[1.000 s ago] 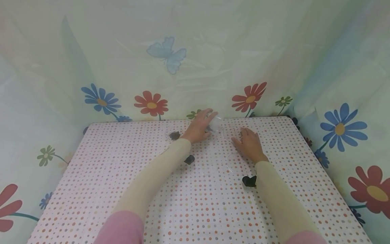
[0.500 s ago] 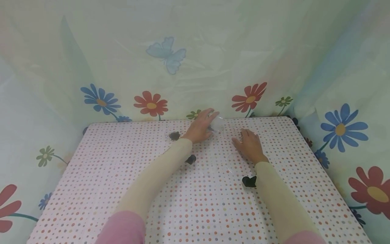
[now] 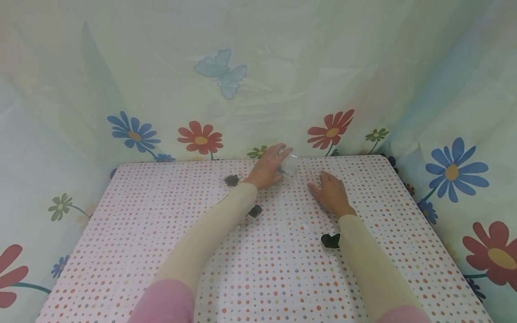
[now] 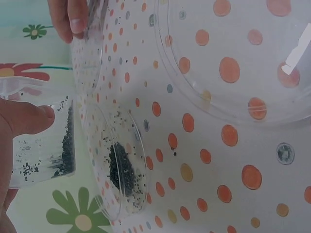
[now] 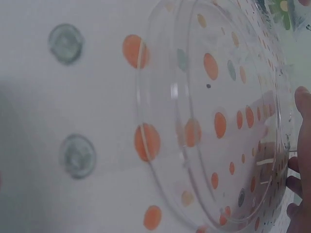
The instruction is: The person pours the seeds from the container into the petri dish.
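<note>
My left hand [image 3: 267, 167] grips a clear plastic cup [image 4: 51, 138], thumb across its side. Small black grains lie along one wall of the cup, which looks tipped sideways toward my right hand. My right hand [image 3: 331, 193] rests at a clear shallow dish [image 4: 90, 58], fingertips at its edge; dark specks show near them. To the left of the left hand, a second clear dish [image 4: 141, 160] holds a heap of black grains [image 4: 120, 170]. Closer to me sits a larger-looking clear dish [image 5: 180, 111], partly shown in both wrist views.
A dotted cloth covers the table [image 3: 161, 237]. Behind its far edge hangs a flowered curtain [image 3: 262, 98], with more curtain on both sides. Stray grains dot the cloth. A dark piece [image 3: 331, 241] sits at the right wrist, another [image 3: 254, 211] at the left.
My left hand and the cup have shifted very slightly to the right. The right hand stays nearly still by its dish.
</note>
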### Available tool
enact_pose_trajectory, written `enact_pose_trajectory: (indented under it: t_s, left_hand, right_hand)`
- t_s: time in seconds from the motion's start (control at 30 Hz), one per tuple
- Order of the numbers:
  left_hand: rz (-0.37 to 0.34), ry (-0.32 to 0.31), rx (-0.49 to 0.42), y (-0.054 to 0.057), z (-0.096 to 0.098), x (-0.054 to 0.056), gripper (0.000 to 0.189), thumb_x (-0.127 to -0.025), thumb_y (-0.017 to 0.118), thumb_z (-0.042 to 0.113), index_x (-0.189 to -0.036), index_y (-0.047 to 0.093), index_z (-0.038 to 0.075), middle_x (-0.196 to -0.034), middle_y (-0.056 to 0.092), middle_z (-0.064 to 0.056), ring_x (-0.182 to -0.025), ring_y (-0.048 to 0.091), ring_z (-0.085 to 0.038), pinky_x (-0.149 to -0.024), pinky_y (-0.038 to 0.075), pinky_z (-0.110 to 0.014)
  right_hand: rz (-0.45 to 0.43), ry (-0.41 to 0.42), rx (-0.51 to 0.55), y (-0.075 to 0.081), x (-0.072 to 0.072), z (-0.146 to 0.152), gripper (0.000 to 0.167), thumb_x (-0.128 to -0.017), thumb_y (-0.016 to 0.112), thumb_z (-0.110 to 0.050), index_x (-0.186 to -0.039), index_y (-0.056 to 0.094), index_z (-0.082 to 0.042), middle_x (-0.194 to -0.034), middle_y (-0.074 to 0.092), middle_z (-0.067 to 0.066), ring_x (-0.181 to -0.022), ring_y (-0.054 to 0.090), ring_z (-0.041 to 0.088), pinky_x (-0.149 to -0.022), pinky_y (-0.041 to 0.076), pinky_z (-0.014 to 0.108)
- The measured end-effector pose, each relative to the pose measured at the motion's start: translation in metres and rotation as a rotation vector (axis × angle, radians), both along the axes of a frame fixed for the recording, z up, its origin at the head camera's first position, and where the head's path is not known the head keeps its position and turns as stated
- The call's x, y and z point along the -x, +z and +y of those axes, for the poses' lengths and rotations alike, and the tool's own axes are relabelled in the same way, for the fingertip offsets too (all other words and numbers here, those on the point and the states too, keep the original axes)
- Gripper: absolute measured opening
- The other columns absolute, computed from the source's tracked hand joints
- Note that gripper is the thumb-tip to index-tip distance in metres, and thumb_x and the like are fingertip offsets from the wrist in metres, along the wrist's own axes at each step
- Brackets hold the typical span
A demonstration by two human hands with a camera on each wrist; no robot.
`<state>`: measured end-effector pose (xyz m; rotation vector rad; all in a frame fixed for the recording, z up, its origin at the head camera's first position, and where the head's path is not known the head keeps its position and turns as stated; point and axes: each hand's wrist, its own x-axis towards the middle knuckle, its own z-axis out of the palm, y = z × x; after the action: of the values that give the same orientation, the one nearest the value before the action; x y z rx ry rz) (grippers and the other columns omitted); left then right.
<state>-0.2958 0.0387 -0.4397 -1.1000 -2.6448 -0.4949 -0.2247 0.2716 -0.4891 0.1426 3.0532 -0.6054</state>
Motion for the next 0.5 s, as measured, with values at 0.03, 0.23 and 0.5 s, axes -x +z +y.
enact_pose_trajectory:
  t_s: [0.03, 0.23, 0.5]
  left_hand:
    - [-0.001, -0.001, -0.001, -0.0003, 0.0006, 0.0003, 0.085, -0.083, 0.076, 0.020, -0.152, 0.026, 0.020, -0.156, 0.027, -0.009, -0.148, 0.023, -0.023, -0.123, 0.021, -0.032]
    - [-0.007, -0.006, -0.001, -0.0011, 0.0040, 0.0012, 0.085, -0.083, 0.074, 0.019, -0.152, 0.025, 0.022, -0.157, 0.027, -0.008, -0.148, 0.022, -0.021, -0.123, 0.020, -0.031]
    - [-0.013, -0.002, 0.021, 0.0009, 0.0084, 0.0002, 0.086, -0.083, 0.074, 0.021, -0.153, 0.024, 0.022, -0.158, 0.025, -0.008, -0.149, 0.020, -0.020, -0.121, 0.024, -0.030]
  right_hand:
    - [-0.001, 0.001, 0.000, 0.0001, -0.0002, 0.0001, 0.076, -0.098, 0.049, -0.045, -0.150, 0.022, 0.003, -0.153, 0.029, 0.028, -0.142, 0.025, 0.045, -0.118, 0.013, 0.062]
    - [-0.006, 0.006, 0.000, -0.0013, 0.0000, 0.0012, 0.077, -0.098, 0.047, -0.047, -0.151, 0.021, 0.002, -0.154, 0.027, 0.028, -0.143, 0.024, 0.044, -0.119, 0.012, 0.061]
    - [-0.012, 0.010, 0.002, -0.0019, -0.0006, 0.0021, 0.077, -0.098, 0.046, -0.048, -0.152, 0.018, 0.001, -0.155, 0.025, 0.027, -0.144, 0.021, 0.044, -0.119, 0.010, 0.062]
